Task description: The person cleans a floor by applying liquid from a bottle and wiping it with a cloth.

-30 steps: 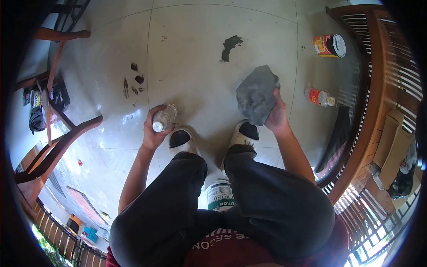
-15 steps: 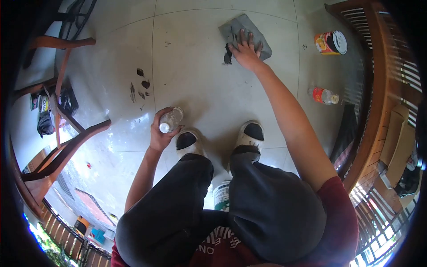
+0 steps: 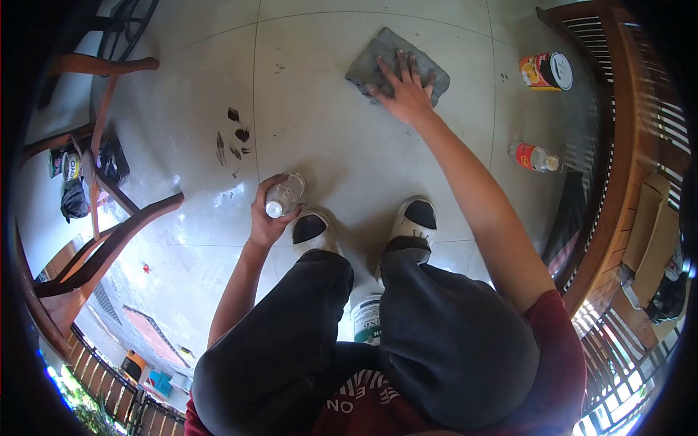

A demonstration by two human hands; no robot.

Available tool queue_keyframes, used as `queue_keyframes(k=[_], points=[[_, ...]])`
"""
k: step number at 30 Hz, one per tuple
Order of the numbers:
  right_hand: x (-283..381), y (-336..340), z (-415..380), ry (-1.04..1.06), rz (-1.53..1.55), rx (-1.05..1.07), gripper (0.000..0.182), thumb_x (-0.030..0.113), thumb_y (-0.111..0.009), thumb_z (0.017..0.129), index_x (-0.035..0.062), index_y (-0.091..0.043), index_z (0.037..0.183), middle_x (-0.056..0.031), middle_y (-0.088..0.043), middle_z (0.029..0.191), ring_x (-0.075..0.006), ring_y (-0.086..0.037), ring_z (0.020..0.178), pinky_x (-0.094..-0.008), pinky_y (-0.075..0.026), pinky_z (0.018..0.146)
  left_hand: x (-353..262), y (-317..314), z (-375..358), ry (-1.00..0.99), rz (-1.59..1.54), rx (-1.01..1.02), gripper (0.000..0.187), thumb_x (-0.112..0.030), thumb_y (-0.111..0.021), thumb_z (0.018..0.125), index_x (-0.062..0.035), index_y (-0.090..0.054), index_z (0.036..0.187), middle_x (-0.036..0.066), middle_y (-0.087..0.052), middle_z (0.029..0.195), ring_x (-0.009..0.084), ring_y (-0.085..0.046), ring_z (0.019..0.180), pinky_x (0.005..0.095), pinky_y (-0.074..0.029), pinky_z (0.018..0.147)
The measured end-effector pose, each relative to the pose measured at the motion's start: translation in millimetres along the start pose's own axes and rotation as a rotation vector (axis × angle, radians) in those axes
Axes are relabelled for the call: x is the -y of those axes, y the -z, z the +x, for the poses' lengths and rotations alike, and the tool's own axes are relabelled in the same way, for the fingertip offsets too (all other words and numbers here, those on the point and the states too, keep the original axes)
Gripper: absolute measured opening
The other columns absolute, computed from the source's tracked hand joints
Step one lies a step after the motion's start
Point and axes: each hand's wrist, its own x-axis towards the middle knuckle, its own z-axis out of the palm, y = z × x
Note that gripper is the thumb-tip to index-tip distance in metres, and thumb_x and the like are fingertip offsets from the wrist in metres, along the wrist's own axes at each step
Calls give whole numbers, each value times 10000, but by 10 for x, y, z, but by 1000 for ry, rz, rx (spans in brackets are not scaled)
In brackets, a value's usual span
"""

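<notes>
1. Nearest, a labelled tub [image 3: 366, 320] between my legs, partly hidden by my trousers; neither hand touches it

2. My left hand [image 3: 265, 224], curled around the clear bottle [image 3: 286, 192], thumb on one side and fingers on the other, just beyond my shoe [image 3: 311, 229]; white cap [image 3: 273, 209] towards me; whether the base touches the floor I cannot tell

3. Handling of the bottle: I judge it light, its wall thin and apt to buckle or slip under a hard squeeze; the best hold is around the body, as here, with modest pressure; how full it is I cannot tell

4. Farther out to the left, dark marks [image 3: 242, 134] on the floor tiles [image 3: 313, 138]; to the right, a bottle with a red label [image 3: 534, 156] lies on its side, apart from both hands

5. Farthest, my right hand [image 3: 410, 96], fingers spread and palm down, on the grey cloth [image 3: 369, 67], which lies flat on the tiles

6. Handling of the cloth: I judge it soft, limp and light, likely to bunch if pushed from one edge; a broad palm near the middle suits sliding, a pinched corner suits lifting; whether it is damp I cannot tell
</notes>
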Motion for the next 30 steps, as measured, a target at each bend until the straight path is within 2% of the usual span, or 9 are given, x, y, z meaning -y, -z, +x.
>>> queue_keyframes(k=[4,7,13,16,19,22,25,28,30], points=[[220,182,-64,-83,-149,26,680,699,-365,1052,457,-227,1673,-50,-48,1797,-337,-14,1650,-774,-42,1226,27,16,-5,11,19,5,755,-69,-944,720,-58,-563,1372,142,-673,1349,282,-668,1237,392,-517,1073],[-25,-101,37,13,-119,-48,615,624,-334,1090,444,-250,1672,-35,-57,1797,-323,-20,1652,-753,-26,1240,24,-9,-13,20,9,6,751,-79,-947,720,-55,-565,1367,144,-677,1342,283,-668,1241,394,-519,1070],[-336,-109,110,141,86,139,559,538,-279,1128,425,-261,1675,26,-24,1799,-271,14,1655,-638,66,1287,64,-10,-9,-8,13,-10,739,-116,-958,719,-66,-579,1352,149,-668,1346,308,-670,1240,403,-532,1058],[-350,-56,63,195,165,256,551,531,-276,1131,431,-270,1672,45,2,1799,-271,19,1655,-624,74,1289,85,-5,-19,-21,34,-17,736,-130,-962,720,-74,-583,1350,154,-662,1345,326,-672,1229,406,-539,1050],[-262,11,39,150,134,295,658,634,-354,1083,421,-209,1688,22,11,1800,-270,13,1655,-622,49,1295,41,-11,-11,-32,29,-19,735,-131,-961,723,-77,-583,1351,158,-659,1345,337,-671,1224,409,-542,1044],[20,16,-160,91,-149,121,873,784,-451,978,403,-144,1701,-13,0,1800,-267,-4,1655,-605,15,1306,37,0,-4,-25,22,-9,740,-129,-961,724,-74,-580,1355,157,-657,1349,335,-669,1226,408,-542,1042],[57,-27,-184,49,-65,22,1057,831,-572,879,371,-110,1710,-44,-20,1799,-272,-25,1655,-585,-23,1312,49,10,-13,-41,32,-4,749,-130,-963,722,-76,-576,1361,155,-657,1346,333,-671,1220,407,-544,1040],[113,-3,-198,16,-144,27,1029,887,-485,883,386,-121,1705,-41,-42,1796,-250,-52,1653,-570,-27,1321,29,10,5,-59,51,-2,755,-131,-965,720,-78,-574,1363,151,-659,1340,328,-674,1212,406,-546,1037],[74,-71,-169,32,-159,9,954,845,-450,934,382,-129,1704,-43,-52,1795,-247,-62,1651,-568,-38,1322,31,8,1,-53,50,-2,753,-129,-965,719,-78,-575,1362,150,-660,1335,326,-677,1205,406,-548,1033]])
